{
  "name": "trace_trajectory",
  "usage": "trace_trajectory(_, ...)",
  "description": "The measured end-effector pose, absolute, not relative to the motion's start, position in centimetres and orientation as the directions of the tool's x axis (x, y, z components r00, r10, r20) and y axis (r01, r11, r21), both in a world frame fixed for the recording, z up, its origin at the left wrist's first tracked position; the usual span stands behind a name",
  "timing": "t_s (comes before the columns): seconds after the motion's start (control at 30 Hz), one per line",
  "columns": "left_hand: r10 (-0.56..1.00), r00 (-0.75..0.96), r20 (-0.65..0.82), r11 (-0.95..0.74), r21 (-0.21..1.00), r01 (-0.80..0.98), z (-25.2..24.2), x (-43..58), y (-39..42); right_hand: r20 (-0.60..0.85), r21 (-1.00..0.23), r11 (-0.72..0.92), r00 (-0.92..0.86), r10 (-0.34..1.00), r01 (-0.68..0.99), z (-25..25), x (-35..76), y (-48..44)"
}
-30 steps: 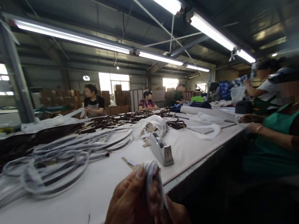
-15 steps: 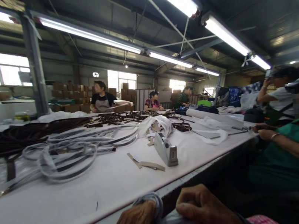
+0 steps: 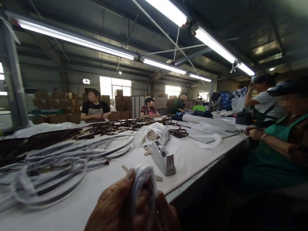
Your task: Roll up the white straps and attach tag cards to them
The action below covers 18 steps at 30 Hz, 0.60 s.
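- Left hand (image 3: 111,218): raised at the near edge of the bench (image 3: 70,216), fingers curled and pinching a white strap (image 3: 144,194) that is wound into a small coil.
- Right hand (image 3: 165,222): just beside the left, pressed against the same coil from the other side; blurred, so its exact grip on the strap is hard to tell.
- Strap: held in the air between both hands, above the bench edge and clear of its surface.
- Risk, slipping: the coil looks loose; an eased pinch could let the loops spring open or drop over the edge.
- Risk, snagging: a trailing end could catch the tape dispenser (image 3: 163,160) or the card strips (image 3: 157,177) just beyond the hands.
- Risk, tangling: a pile of white straps (image 3: 52,169) lies to the left, dark straps (image 3: 25,144) behind it.
- Open room: bare bench surface near left of the hands; narrow gap before the dispenser.
- Right side: a seated person in a green apron (image 3: 267,156) is near, with hands on the bench edge; little room there.
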<state>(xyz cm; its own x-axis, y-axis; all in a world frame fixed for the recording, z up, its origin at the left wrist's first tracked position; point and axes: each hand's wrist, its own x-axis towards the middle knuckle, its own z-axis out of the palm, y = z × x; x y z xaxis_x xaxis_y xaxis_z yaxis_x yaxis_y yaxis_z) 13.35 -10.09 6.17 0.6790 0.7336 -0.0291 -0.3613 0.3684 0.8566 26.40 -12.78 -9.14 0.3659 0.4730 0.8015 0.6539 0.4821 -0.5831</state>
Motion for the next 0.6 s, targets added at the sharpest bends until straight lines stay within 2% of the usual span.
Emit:
trace_trajectory(0.07, 0.797, 0.602, 0.04, 0.306, 0.833, -0.461, 7.8, 13.3, -10.2, 0.718, -0.686, 0.508, 0.369, 0.59, 0.521, -9.1, 26.0, -12.4)
trace_trajectory(0.17, 0.814, 0.509, 0.28, 0.035, 0.85, -0.525, 9.5, 12.9, -9.5, 0.537, -0.842, 0.483, 0.3, 0.788, 0.24, -6.9, 26.2, -12.0)
trace_trajectory(0.23, 0.782, 0.47, 0.408, -0.126, 0.843, -0.522, 9.7, 12.8, -8.6, 0.396, -0.914, 0.406, 0.195, 0.897, -0.012, -5.2, 26.5, -12.0)
trace_trajectory(0.33, 0.747, 0.395, 0.534, -0.382, 0.832, -0.402, 8.4, 13.2, -7.1, 0.215, -0.924, 0.2, -0.013, 0.976, -0.326, -4.0, 26.8, -11.9)
trace_trajectory(0.4, 0.71, 0.329, 0.623, -0.589, 0.781, -0.209, 7.1, 13.6, -6.0, 0.143, -0.896, 0.072, -0.131, 0.981, -0.438, -4.1, 27.0, -11.6)
trace_trajectory(0.47, 0.59, 0.282, 0.757, -0.791, 0.612, 0.012, 5.7, 13.9, -4.8, 0.118, -0.867, -0.011, -0.227, 0.967, -0.498, -4.3, 27.2, -11.2)
trace_trajectory(0.53, 0.358, 0.328, 0.874, -0.932, 0.314, 0.181, 4.4, 13.8, -3.5, 0.101, -0.865, -0.068, -0.306, 0.947, -0.498, -4.0, 27.7, -10.9)
trace_trajectory(0.6, 0.142, 0.465, 0.874, -0.964, 0.015, 0.265, 3.0, 13.3, -2.2, 0.051, -0.894, -0.118, -0.36, 0.932, -0.432, -3.0, 28.7, -10.9)
